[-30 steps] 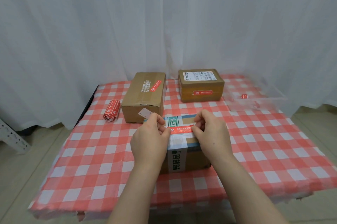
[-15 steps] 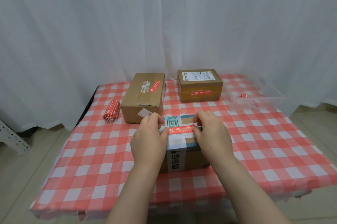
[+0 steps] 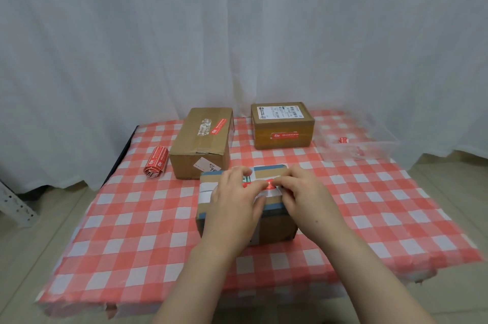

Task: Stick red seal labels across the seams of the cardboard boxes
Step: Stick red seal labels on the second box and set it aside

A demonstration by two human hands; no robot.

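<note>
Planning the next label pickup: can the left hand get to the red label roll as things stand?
Probably yes. The label roll lies in the open on the tablecloth, left of the left box, nothing on it. The left hand is busy pressing the red label onto the near box.

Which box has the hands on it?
The nearest box, under the left hand and right hand. The two boxes behind sit untouched.

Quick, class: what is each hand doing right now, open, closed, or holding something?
Left hand: open, pressing the red label onto the near box.
Right hand: fingers pressing the same label down.
</note>
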